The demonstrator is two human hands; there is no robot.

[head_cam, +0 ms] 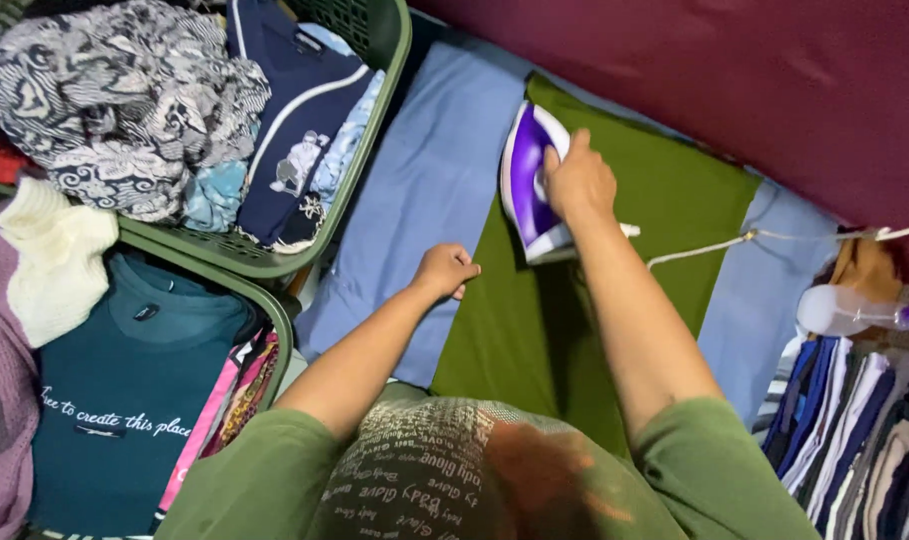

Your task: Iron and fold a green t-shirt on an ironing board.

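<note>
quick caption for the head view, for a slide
Right hand grips a purple iron on a green cloth; left hand presses the cloth's edge, laundry baskets beside.

The right hand [577, 183] grips the purple iron [529, 180] on the green cloth [534, 330]; the left hand [444, 270] presses the cloth's edge.
</note>
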